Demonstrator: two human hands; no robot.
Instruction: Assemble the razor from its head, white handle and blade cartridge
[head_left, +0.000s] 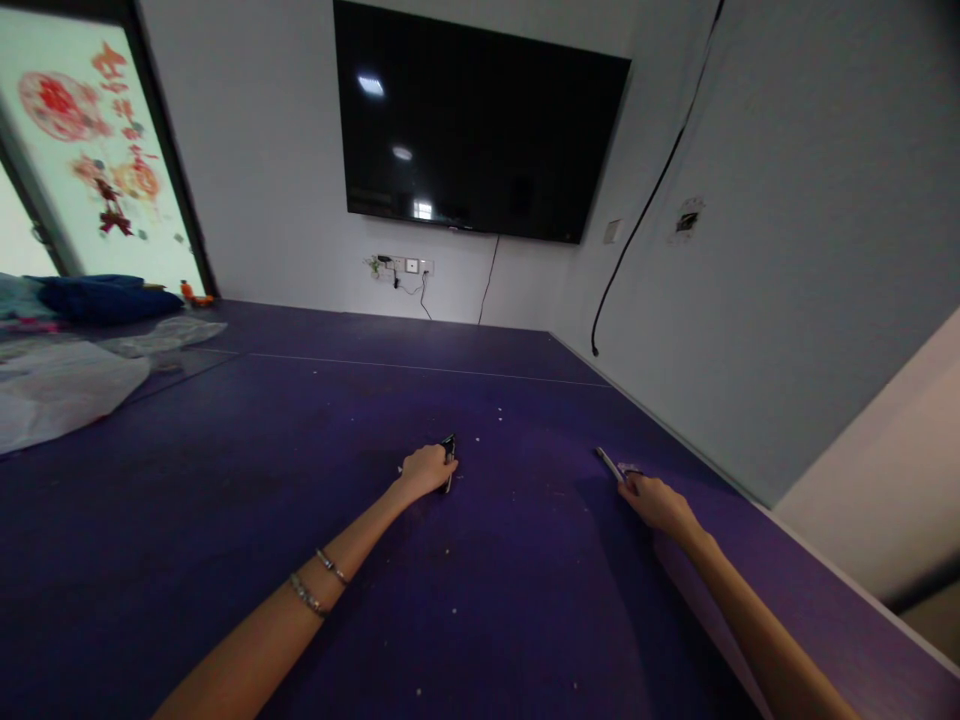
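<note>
My left hand (pixel 426 470) is closed around a small black and silver object (pixel 448 443) over the middle of the purple surface (pixel 360 600). Its kind is hard to make out, since the fingers cover most of it. To the right, my right hand (pixel 654 502) grips a slim pale stick-like object (pixel 609 463) with a darker end pointing away from me. A small lighter patch (pixel 630 468) shows beside those fingers, too small to name. The hands are well apart. Several tiny white bits (pixel 478 439) lie scattered around.
Clear plastic sheeting (pixel 67 385) and a dark blue cloth bundle (pixel 109 298) lie at the left. A small orange item (pixel 196 295) sits behind them. A black cable (pixel 645 205) hangs down the right wall. A television (pixel 480 120) is mounted above wall sockets (pixel 411 266).
</note>
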